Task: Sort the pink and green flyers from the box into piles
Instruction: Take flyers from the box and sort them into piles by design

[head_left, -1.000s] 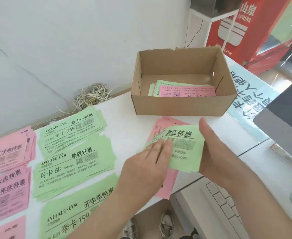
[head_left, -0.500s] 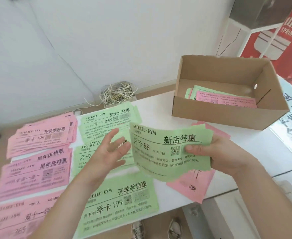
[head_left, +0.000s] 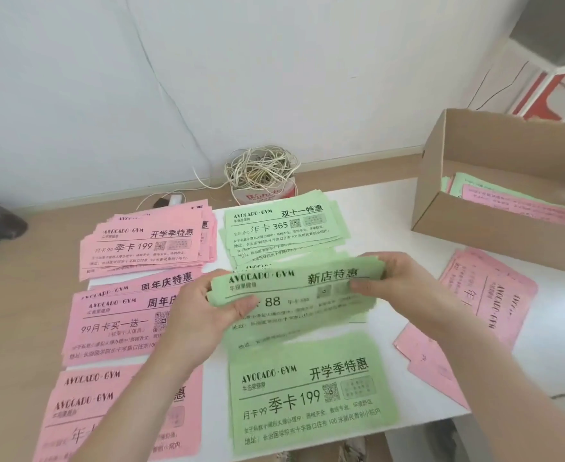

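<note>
While left hand [head_left: 203, 315] grips green flyers [head_left: 294, 283] | right hand [head_left: 404, 285] pinches opposite end

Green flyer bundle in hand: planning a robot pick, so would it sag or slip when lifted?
Probably floppy: the green flyer bundle bows between left hand and right hand. Likely light, thin paper. Sheets may slide apart; their edges look staggered.

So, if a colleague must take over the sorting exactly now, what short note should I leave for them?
The left hand and right hand both grip one green stack, held over the middle green pile.
Done: three pink piles on the left, green piles beside them.
To do: lay this stack down, sort the loose pink flyers at the right, and empty the box, which holds more flyers.
</note>
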Demonstrator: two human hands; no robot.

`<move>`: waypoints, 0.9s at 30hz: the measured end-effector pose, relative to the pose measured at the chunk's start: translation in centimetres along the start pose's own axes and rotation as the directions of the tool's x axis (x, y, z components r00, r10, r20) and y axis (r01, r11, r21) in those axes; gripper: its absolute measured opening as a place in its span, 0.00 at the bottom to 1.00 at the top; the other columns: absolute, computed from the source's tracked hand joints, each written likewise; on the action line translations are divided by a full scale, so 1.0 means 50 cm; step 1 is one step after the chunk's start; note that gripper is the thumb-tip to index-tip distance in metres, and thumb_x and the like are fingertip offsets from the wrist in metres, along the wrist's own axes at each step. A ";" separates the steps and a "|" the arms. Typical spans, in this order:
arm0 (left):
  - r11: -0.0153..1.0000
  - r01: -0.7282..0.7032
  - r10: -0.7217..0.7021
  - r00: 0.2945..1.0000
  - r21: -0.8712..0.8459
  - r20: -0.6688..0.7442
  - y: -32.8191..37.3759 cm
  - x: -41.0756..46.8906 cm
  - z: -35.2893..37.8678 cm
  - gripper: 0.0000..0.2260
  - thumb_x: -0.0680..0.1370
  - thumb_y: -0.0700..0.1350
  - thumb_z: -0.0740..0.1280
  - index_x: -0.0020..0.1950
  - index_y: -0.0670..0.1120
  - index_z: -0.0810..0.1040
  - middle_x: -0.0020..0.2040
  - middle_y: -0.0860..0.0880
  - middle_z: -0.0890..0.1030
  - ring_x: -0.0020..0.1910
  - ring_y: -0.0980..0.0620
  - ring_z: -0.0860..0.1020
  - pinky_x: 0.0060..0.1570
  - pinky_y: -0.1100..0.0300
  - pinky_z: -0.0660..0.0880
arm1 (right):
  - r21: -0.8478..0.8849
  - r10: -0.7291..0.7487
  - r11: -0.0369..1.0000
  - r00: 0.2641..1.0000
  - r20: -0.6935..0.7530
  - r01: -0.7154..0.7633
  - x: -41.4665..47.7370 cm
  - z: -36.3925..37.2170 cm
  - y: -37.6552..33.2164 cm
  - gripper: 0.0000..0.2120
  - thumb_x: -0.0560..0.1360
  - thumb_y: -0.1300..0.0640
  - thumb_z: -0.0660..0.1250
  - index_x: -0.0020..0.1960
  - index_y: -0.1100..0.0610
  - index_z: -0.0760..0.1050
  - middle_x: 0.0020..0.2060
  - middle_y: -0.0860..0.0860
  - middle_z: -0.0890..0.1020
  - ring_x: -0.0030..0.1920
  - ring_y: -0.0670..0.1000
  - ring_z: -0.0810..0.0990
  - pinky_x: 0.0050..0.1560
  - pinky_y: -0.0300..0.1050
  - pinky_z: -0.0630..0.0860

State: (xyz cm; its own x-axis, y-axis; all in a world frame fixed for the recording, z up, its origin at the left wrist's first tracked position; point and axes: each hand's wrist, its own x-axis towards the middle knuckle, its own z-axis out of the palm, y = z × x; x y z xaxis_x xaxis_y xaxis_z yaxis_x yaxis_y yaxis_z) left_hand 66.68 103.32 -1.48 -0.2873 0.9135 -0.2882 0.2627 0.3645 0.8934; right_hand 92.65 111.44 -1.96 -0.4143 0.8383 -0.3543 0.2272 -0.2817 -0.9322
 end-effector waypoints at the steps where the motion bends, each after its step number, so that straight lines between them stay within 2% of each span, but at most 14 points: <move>1: 1.000 -0.003 0.004 0.999 0.013 -0.040 -0.007 0.013 -0.005 0.14 0.67 0.44 0.77 0.50 0.54 0.80 0.45 0.57 0.85 0.44 0.59 0.82 0.50 0.53 0.77 | -0.054 0.008 0.998 0.996 -0.088 -0.013 0.010 0.011 0.006 0.12 0.72 0.70 0.70 0.51 0.57 0.81 0.43 0.50 0.86 0.44 0.48 0.85 0.44 0.39 0.76; 3: 0.995 -0.026 0.035 0.995 0.101 -0.095 -0.028 0.040 -0.009 0.16 0.70 0.42 0.76 0.52 0.58 0.77 0.51 0.56 0.83 0.49 0.56 0.80 0.56 0.51 0.75 | -0.212 -0.019 0.977 0.967 -0.252 -0.036 0.030 0.032 0.019 0.15 0.71 0.67 0.71 0.53 0.52 0.78 0.40 0.48 0.85 0.42 0.50 0.84 0.44 0.43 0.77; 6: 0.948 -0.033 0.072 0.991 0.318 -0.112 -0.051 0.072 0.000 0.19 0.73 0.42 0.73 0.58 0.59 0.72 0.60 0.51 0.77 0.45 0.57 0.74 0.52 0.60 0.67 | -0.477 -0.099 0.874 0.928 -0.360 -0.092 0.055 0.061 0.041 0.21 0.72 0.62 0.71 0.60 0.44 0.71 0.37 0.46 0.79 0.39 0.48 0.79 0.38 0.42 0.73; 8: 0.897 -0.069 0.115 0.990 0.436 -0.081 -0.059 0.088 0.009 0.22 0.75 0.39 0.70 0.64 0.57 0.69 0.62 0.47 0.75 0.52 0.52 0.74 0.53 0.58 0.67 | -0.574 -0.130 0.810 0.915 -0.382 -0.124 0.069 0.076 0.054 0.24 0.74 0.60 0.68 0.66 0.46 0.68 0.41 0.47 0.79 0.41 0.50 0.78 0.40 0.45 0.75; 10: 0.844 -0.148 0.187 0.982 0.515 -0.024 -0.069 0.098 0.013 0.25 0.75 0.36 0.69 0.68 0.53 0.68 0.63 0.48 0.74 0.61 0.49 0.72 0.60 0.57 0.66 | -0.670 -0.161 0.725 0.907 -0.389 -0.158 0.075 0.086 0.071 0.27 0.74 0.58 0.68 0.71 0.47 0.64 0.52 0.49 0.78 0.50 0.53 0.77 0.49 0.49 0.75; 12: 0.703 -0.255 0.301 0.952 0.664 0.047 -0.079 0.103 0.012 0.27 0.72 0.34 0.69 0.69 0.49 0.69 0.64 0.46 0.72 0.64 0.46 0.70 0.64 0.54 0.67 | -0.797 -0.226 0.577 0.904 -0.364 -0.176 0.069 0.093 0.083 0.27 0.74 0.53 0.69 0.71 0.48 0.65 0.60 0.51 0.74 0.59 0.55 0.72 0.56 0.51 0.72; 14: 0.525 -0.371 0.430 0.892 0.766 0.137 -0.090 0.106 0.013 0.26 0.68 0.33 0.72 0.65 0.46 0.74 0.62 0.43 0.73 0.61 0.42 0.71 0.60 0.45 0.73 | -0.875 -0.263 0.468 0.926 -0.272 -0.125 0.056 0.098 0.086 0.23 0.75 0.50 0.67 0.69 0.48 0.70 0.63 0.49 0.72 0.62 0.54 0.69 0.57 0.52 0.70; 16: 0.453 -0.491 0.451 0.846 0.744 0.283 -0.089 0.095 0.020 0.18 0.71 0.37 0.72 0.60 0.47 0.78 0.59 0.45 0.75 0.58 0.45 0.73 0.55 0.45 0.75 | -0.919 -0.248 0.392 0.959 -0.137 -0.030 0.040 0.103 0.092 0.18 0.77 0.49 0.65 0.66 0.49 0.73 0.63 0.47 0.73 0.63 0.52 0.71 0.56 0.52 0.70; 18: 0.434 -0.567 0.372 0.820 0.700 0.435 -0.094 0.075 0.035 0.14 0.77 0.47 0.66 0.63 0.51 0.76 0.63 0.49 0.73 0.63 0.48 0.70 0.59 0.49 0.73 | -0.947 -0.221 0.320 0.973 -0.063 0.011 0.026 0.113 0.099 0.16 0.77 0.49 0.64 0.63 0.50 0.76 0.61 0.47 0.76 0.61 0.53 0.76 0.54 0.53 0.72; 20: 0.374 -0.589 0.328 0.807 0.717 0.491 -0.100 0.066 0.047 0.15 0.79 0.52 0.61 0.66 0.54 0.72 0.67 0.49 0.69 0.65 0.48 0.67 0.59 0.50 0.72 | -0.958 -0.166 0.286 0.985 -0.043 0.007 0.016 0.122 0.098 0.18 0.76 0.47 0.63 0.64 0.51 0.75 0.62 0.48 0.75 0.61 0.54 0.76 0.53 0.55 0.72; 21: 0.351 -0.580 0.318 0.812 0.735 0.490 -0.098 0.066 0.052 0.16 0.79 0.52 0.60 0.67 0.54 0.70 0.67 0.50 0.68 0.65 0.48 0.66 0.58 0.50 0.73 | -0.961 -0.127 0.275 0.991 -0.039 -0.003 0.014 0.125 0.095 0.20 0.77 0.45 0.61 0.67 0.50 0.71 0.66 0.47 0.72 0.64 0.53 0.74 0.56 0.55 0.71; 23: 0.305 -0.550 0.260 0.834 0.778 0.487 -0.083 0.069 0.063 0.16 0.79 0.50 0.60 0.67 0.52 0.68 0.66 0.49 0.67 0.64 0.47 0.66 0.56 0.52 0.73 | -0.955 -0.044 0.296 0.999 -0.029 -0.015 0.010 0.119 0.086 0.23 0.79 0.43 0.56 0.73 0.46 0.62 0.73 0.45 0.61 0.72 0.50 0.63 0.64 0.55 0.66; 25: 0.239 -0.536 0.220 0.842 0.810 0.492 -0.062 0.067 0.080 0.16 0.79 0.46 0.60 0.67 0.50 0.66 0.64 0.48 0.67 0.61 0.47 0.67 0.54 0.53 0.73 | -0.931 0.006 0.363 0.999 -0.048 -0.047 -0.009 0.100 0.072 0.25 0.80 0.42 0.55 0.75 0.42 0.55 0.77 0.44 0.53 0.76 0.48 0.52 0.70 0.55 0.60; 27: 0.217 -0.557 0.271 0.823 0.801 0.499 -0.040 0.060 0.104 0.16 0.79 0.43 0.59 0.67 0.49 0.66 0.63 0.48 0.69 0.60 0.48 0.67 0.52 0.55 0.73 | -0.909 0.010 0.398 0.991 -0.130 -0.123 -0.047 0.073 0.067 0.28 0.79 0.41 0.56 0.76 0.40 0.50 0.78 0.44 0.48 0.77 0.47 0.45 0.72 0.56 0.56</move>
State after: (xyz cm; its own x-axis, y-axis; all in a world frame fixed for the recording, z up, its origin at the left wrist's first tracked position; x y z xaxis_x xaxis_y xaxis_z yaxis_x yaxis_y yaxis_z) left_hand 70.06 106.28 -5.90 0.2944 0.9410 -0.1668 0.9553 -0.2850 0.0781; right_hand 91.15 106.83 -4.53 -0.2940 0.8889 -0.3512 0.9426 0.2088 -0.2606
